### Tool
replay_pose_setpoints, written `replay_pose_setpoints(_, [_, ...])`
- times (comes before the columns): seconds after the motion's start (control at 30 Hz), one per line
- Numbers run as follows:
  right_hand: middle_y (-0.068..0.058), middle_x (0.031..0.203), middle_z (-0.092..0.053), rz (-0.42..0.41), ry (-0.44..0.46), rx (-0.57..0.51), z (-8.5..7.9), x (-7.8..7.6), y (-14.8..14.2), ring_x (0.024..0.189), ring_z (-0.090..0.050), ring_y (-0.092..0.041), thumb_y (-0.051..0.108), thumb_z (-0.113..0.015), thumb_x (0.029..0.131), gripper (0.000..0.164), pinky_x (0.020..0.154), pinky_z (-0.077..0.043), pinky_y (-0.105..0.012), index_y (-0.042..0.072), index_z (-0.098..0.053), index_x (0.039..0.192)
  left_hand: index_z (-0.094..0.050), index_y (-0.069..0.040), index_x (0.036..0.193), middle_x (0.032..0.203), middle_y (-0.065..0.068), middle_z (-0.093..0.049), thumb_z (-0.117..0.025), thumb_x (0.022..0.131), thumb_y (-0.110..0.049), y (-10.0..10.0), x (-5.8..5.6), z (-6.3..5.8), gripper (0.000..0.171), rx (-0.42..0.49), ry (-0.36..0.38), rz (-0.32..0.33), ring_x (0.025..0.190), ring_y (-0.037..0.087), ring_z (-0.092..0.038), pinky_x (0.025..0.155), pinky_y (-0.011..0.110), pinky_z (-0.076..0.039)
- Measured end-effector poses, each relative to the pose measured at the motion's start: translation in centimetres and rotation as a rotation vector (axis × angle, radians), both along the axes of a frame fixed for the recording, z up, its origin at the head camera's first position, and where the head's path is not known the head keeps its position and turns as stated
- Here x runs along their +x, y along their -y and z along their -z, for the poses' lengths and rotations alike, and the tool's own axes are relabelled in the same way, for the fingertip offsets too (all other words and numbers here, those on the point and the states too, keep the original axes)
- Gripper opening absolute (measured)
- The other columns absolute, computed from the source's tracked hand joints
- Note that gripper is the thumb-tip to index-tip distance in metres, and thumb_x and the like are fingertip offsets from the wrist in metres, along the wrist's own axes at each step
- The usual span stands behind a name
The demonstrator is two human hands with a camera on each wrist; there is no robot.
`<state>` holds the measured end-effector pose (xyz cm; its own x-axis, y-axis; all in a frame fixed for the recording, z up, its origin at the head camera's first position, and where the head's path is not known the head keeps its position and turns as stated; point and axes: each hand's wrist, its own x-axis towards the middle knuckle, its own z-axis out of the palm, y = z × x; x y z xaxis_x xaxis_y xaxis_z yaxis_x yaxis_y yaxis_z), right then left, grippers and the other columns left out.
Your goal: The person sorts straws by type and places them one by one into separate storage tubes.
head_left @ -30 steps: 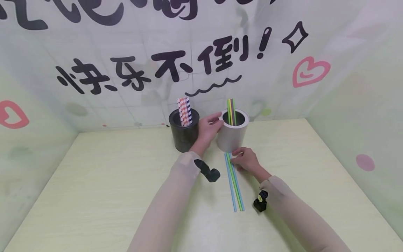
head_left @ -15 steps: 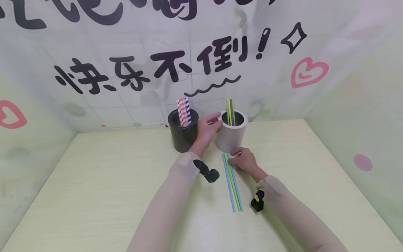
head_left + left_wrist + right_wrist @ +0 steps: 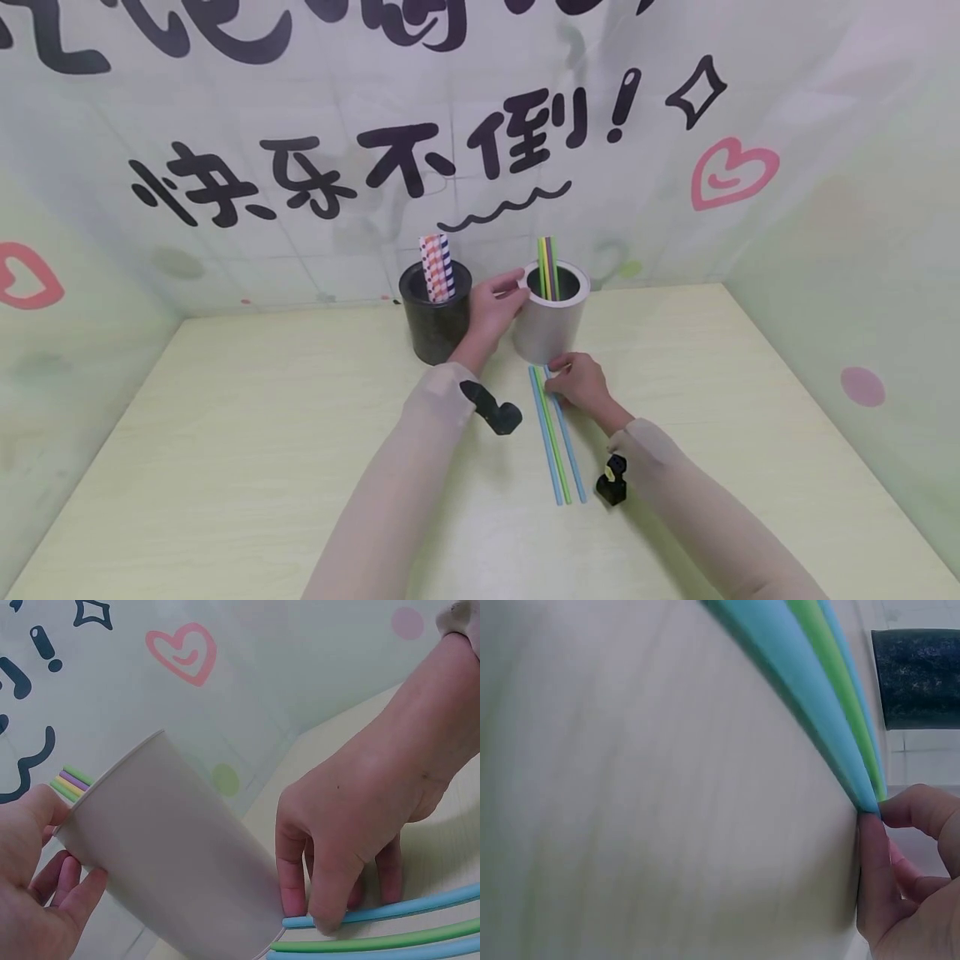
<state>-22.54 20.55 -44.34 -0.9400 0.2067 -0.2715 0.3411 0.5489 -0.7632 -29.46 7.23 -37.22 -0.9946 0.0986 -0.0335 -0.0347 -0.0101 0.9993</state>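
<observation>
My left hand [image 3: 504,298] grips the rim and side of a white cup [image 3: 551,329] at the back of the table; the cup holds several coloured straws [image 3: 547,267]. In the left wrist view my left hand [image 3: 52,862] wraps the white cup [image 3: 172,862]. Three straws lie in front of the cup: two blue straws [image 3: 567,446] and a green straw [image 3: 553,433]. My right hand [image 3: 557,379] pinches the far end of the right blue straw [image 3: 390,911] against the table, just short of the cup's base. In the right wrist view my right hand [image 3: 874,819] meets that straw's tip [image 3: 795,712].
A black cup [image 3: 435,321] with striped paper straws [image 3: 437,267] stands left of the white cup, close to my left wrist. The pale wooden table [image 3: 225,433] is walled by printed panels on three sides.
The right blue straw has swung a little away from the green one at its near end. My right hand edged slightly toward the cup. My left hand has stayed on the cup.
</observation>
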Motion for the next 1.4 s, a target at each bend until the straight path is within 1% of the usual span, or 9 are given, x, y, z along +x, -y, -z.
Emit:
replay_pose_setpoints(0.13, [-0.012,0.08,-0.062,0.008,0.0,-0.018,0.0,0.0,0.0,0.053,-0.053,-0.015,0.005,-0.068,0.076,0.028,0.047,-0.048,-0.021,-0.001,-0.062,0.103,-0.062,-0.008,0.118,0.114,0.012,-0.058,-0.064,0.082,-0.005,0.0,0.1,-0.1,0.036,-0.004,0.008,-0.004,0.1,0.02,-0.057,0.076,0.023,-0.054])
replay_pose_setpoints(0.33, [-0.015,0.092,-0.061,0.014,-0.017,-0.091,-0.2,0.2,-0.5,0.059,-0.054,-0.017,0.003,-0.065,0.077,0.029,0.049,-0.051,-0.024,-0.003,-0.062,0.105,-0.062,-0.008,0.118,0.115,0.011,-0.058,-0.064,0.083,-0.006,0.0,0.1,-0.2,0.035,-0.012,0.019,-0.006,0.101,0.02,-0.056,0.076,0.023,-0.053])
replay_pose_setpoints(0.5, [-0.013,0.085,-0.061,0.002,-0.055,-0.137,-0.7,0.3,-1.1,0.061,-0.055,-0.016,0.002,-0.062,0.077,0.03,0.05,-0.052,-0.026,-0.003,-0.061,0.107,-0.062,-0.008,0.118,0.115,0.012,-0.058,-0.064,0.082,-0.005,0.1,0.1,-0.1,0.036,-0.001,0.008,-0.007,0.101,0.02,-0.056,0.076,0.024,-0.054])
replay_pose_setpoints(0.67, [-0.01,0.078,-0.056,0.008,-0.128,-0.213,-1.8,0.5,-1.5,0.06,-0.054,-0.014,0.0,-0.058,0.076,0.033,0.05,-0.055,-0.029,-0.005,-0.059,0.109,-0.062,-0.007,0.118,0.114,0.013,-0.058,-0.063,0.081,-0.004,0.2,0.0,0.0,0.036,0.017,-0.004,-0.011,0.101,0.02,-0.056,0.076,0.023,-0.054])
replay_pose_setpoints(0.8, [-0.01,0.079,-0.055,0.008,-0.195,-0.282,-2.7,0.7,-2.1,0.062,-0.055,-0.013,-0.003,-0.054,0.076,0.035,0.052,-0.057,-0.033,-0.007,-0.057,0.11,-0.062,-0.008,0.117,0.115,0.011,-0.058,-0.064,0.082,-0.006,0.2,-0.1,0.1,0.036,0.007,0.004,-0.005,0.102,0.019,-0.056,0.076,0.023,-0.054])
replay_pose_setpoints(0.93, [-0.008,0.079,-0.054,0.021,-0.251,-0.326,-3.5,0.7,-2.9,0.063,-0.056,-0.012,-0.003,-0.052,0.076,0.036,0.055,-0.057,-0.035,-0.008,-0.056,0.112,-0.063,-0.009,0.117,0.114,0.011,-0.059,-0.064,0.082,-0.006,0.0,-0.3,0.2,0.036,0.003,0.009,0.0,0.101,0.019,-0.056,0.076,0.023,-0.054])
replay_pose_setpoints(1.13, [-0.004,0.077,-0.053,0.062,-0.306,-0.336,-4.9,0.5,-3.9,0.061,-0.054,-0.007,-0.002,-0.051,0.077,0.036,0.055,-0.057,-0.031,-0.007,-0.055,0.113,-0.063,-0.008,0.117,0.112,0.011,-0.059,-0.065,0.082,-0.006,-0.1,-0.3,0.3,0.035,0.004,0.005,-0.002,0.098,0.019,-0.057,0.076,0.023,-0.054])
replay_pose_setpoints(1.27, [-0.002,0.076,-0.053,0.078,-0.346,-0.342,-6.2,0.3,-4.7,0.063,-0.055,-0.006,-0.003,-0.052,0.078,0.036,0.056,-0.057,-0.031,-0.008,-0.054,0.114,-0.063,-0.008,0.118,0.113,0.012,-0.059,-0.065,0.082,-0.006,0.0,-0.3,0.3,0.035,0.005,0.006,0.002,0.099,0.019,-0.057,0.076,0.023,-0.054])
replay_pose_setpoints(1.4, [-0.002,0.077,-0.053,0.078,-0.41,-0.345,-7.6,-0.2,-5.2,0.064,-0.056,-0.006,-0.003,-0.052,0.079,0.036,0.056,-0.057,-0.031,-0.008,-0.053,0.115,-0.062,-0.009,0.118,0.115,0.011,-0.059,-0.064,0.083,-0.007,0.1,-0.3,0.3,0.036,-0.002,0.005,0.005,0.101,0.019,-0.056,0.076,0.023,-0.054])
